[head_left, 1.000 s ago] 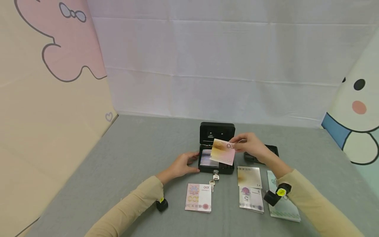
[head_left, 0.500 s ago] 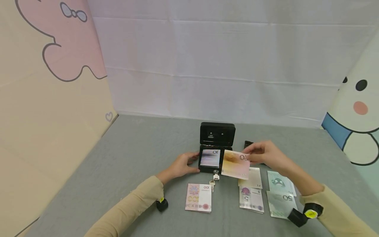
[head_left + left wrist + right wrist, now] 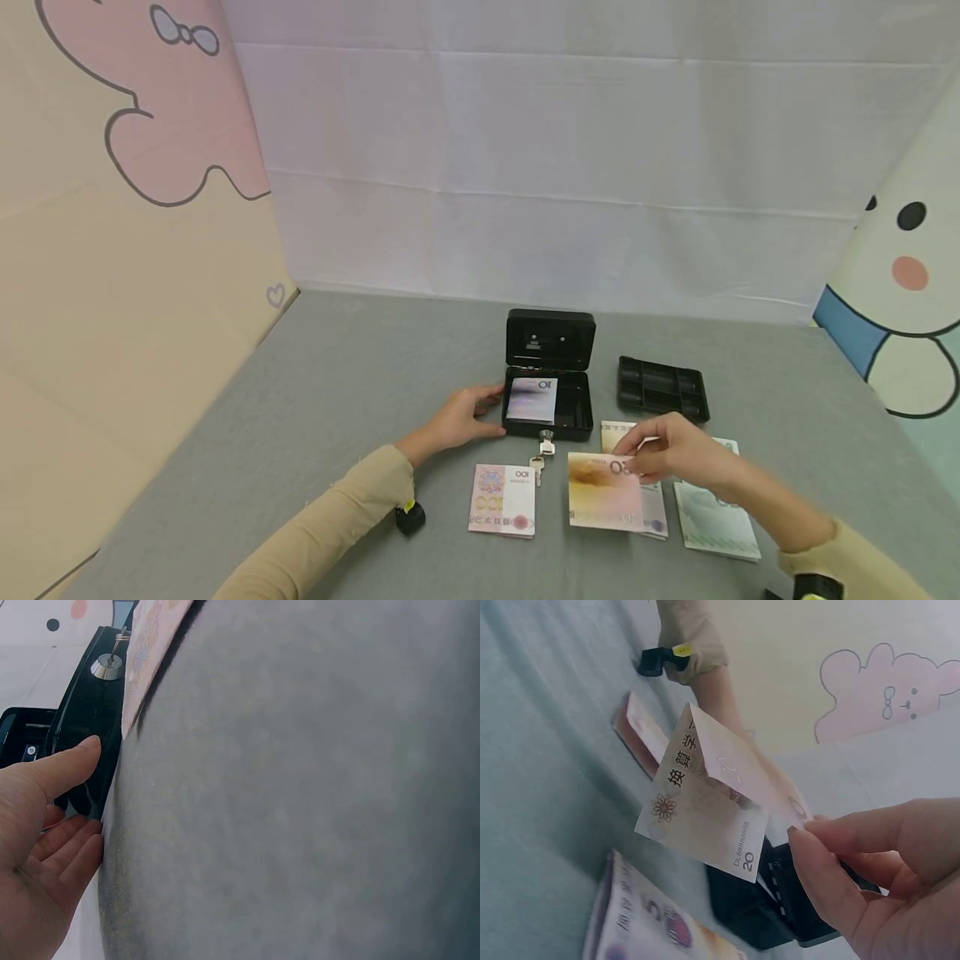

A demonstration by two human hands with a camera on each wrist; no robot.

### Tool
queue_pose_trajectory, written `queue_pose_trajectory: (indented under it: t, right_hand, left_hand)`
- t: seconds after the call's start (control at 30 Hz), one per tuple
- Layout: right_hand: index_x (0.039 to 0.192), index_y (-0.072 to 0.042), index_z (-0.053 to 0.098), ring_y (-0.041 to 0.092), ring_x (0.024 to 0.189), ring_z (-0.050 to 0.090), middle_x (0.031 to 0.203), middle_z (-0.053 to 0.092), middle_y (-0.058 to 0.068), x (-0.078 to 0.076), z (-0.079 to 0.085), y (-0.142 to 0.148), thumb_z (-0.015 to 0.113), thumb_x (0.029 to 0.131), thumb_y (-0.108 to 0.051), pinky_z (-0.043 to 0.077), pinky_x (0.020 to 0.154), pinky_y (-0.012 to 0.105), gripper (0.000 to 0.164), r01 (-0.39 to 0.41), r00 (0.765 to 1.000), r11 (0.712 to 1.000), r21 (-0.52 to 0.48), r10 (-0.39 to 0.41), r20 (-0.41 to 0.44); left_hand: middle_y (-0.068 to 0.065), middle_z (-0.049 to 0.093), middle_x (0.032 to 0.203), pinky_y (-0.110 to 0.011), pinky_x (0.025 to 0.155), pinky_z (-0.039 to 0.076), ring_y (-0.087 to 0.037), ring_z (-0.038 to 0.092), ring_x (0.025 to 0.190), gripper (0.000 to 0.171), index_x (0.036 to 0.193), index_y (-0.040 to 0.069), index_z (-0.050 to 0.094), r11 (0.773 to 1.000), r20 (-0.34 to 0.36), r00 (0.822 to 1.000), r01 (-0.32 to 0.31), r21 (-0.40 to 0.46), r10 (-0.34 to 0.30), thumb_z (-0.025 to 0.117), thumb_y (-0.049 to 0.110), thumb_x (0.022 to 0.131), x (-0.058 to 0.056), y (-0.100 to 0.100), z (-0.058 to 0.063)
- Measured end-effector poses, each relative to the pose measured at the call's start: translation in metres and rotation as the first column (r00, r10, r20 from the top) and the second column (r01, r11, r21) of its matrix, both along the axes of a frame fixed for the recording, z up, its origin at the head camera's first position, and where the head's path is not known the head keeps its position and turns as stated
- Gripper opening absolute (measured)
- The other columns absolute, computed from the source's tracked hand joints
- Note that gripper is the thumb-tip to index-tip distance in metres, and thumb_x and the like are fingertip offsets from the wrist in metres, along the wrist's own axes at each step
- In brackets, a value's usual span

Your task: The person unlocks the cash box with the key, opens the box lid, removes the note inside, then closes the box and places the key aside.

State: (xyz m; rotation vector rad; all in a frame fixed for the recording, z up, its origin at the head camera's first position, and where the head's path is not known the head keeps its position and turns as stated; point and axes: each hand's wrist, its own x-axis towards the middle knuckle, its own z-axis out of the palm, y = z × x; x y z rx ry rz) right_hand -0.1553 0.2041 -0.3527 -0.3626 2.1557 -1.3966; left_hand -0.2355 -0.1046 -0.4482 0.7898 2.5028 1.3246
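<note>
My right hand (image 3: 686, 450) pinches a folded 20 banknote (image 3: 603, 492) by its edge between thumb and fingers, above the notes at the front right. In the right wrist view the note's two halves spread apart like a tent. My left hand (image 3: 459, 417) holds the left side of a black cash box (image 3: 573, 429), thumb at the front corner and fingers along the side. The box's lid stands raised. Inside its left part lies a purplish 10 note (image 3: 534, 402). A key (image 3: 537, 468) hangs from the lock at its front.
A folded 100 note (image 3: 502, 500) lies in front of the box. Green 50 notes (image 3: 716, 529) lie at the right, and a folded 5 note (image 3: 656, 915) is partly covered by the held note. Behind them rests a black compartment tray (image 3: 663, 390).
My right hand has moved from over the box toward the front right, carrying the 20 note away from it. The 10 note in the box and the black tray have come into fuller view. My left hand stays put.
</note>
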Motion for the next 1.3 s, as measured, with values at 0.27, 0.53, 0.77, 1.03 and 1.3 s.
queue_pose_trajectory:
  t: [0.27, 0.53, 0.77, 1.03, 1.3]
  right_hand:
    - [0.096, 0.009, 0.064, 0.014, 0.076, 0.061, 0.088, 0.064, 0.008, 0.002, -0.026, -0.011, 0.062, 0.078, -0.001, 0.057, 0.065, 0.034, 0.02, 0.01, 0.999, 0.999, -0.031, -0.009, 0.05]
    - [0.094, 0.01, 0.064, 0.01, 0.067, 0.057, 0.083, 0.064, 0.007, -0.001, -0.049, -0.02, 0.062, 0.077, 0.001, 0.055, 0.057, 0.027, 0.019, 0.027, 0.999, 0.999, -0.026, -0.026, 0.031]
    - [0.093, 0.014, 0.062, 0.012, 0.067, 0.06, 0.085, 0.066, 0.016, -0.001, -0.061, -0.026, 0.062, 0.075, 0.005, 0.056, 0.058, 0.029, 0.02, 0.037, 0.999, 0.998, -0.046, -0.038, -0.016]
    - [0.09, 0.015, 0.063, 0.01, 0.059, 0.058, 0.077, 0.066, 0.016, 0.001, -0.068, -0.032, 0.063, 0.075, 0.006, 0.055, 0.053, 0.026, 0.018, 0.038, 0.996, 0.999, -0.036, -0.041, -0.081]
    - [0.088, 0.014, 0.064, 0.011, 0.059, 0.057, 0.077, 0.066, 0.015, 0.003, -0.068, -0.034, 0.061, 0.073, 0.008, 0.054, 0.051, 0.023, 0.017, 0.062, 0.991, 0.998, -0.016, -0.063, -0.12]
  left_hand:
    - [-0.021, 0.05, 0.127, -0.034, 0.091, 0.047, -0.029, 0.052, 0.113, 0.064, 0.127, -0.009, 0.045, 1.0, -0.012, 1.0, -0.001, 0.002, 0.001, 0.075, 0.006, 0.073, 0.0, -0.001, -0.001]
    - [-0.021, 0.051, 0.126, -0.034, 0.091, 0.048, -0.029, 0.052, 0.112, 0.064, 0.127, -0.009, 0.046, 1.0, -0.025, 1.0, -0.003, -0.002, 0.003, 0.076, 0.006, 0.073, -0.001, -0.001, -0.002]
    - [-0.02, 0.051, 0.127, -0.034, 0.091, 0.048, -0.028, 0.052, 0.112, 0.064, 0.128, -0.007, 0.045, 1.0, -0.017, 1.0, -0.013, -0.021, 0.013, 0.075, 0.008, 0.073, 0.0, 0.0, -0.002]
    - [-0.02, 0.05, 0.128, -0.034, 0.091, 0.048, -0.027, 0.051, 0.114, 0.064, 0.128, -0.007, 0.045, 1.0, -0.011, 1.0, -0.014, -0.022, 0.014, 0.075, 0.008, 0.073, 0.001, 0.0, 0.0]
    - [-0.019, 0.05, 0.128, -0.034, 0.091, 0.048, -0.027, 0.052, 0.113, 0.064, 0.128, -0.007, 0.046, 1.0, -0.018, 1.0, -0.014, -0.022, 0.014, 0.075, 0.008, 0.073, 0.001, 0.001, -0.002]
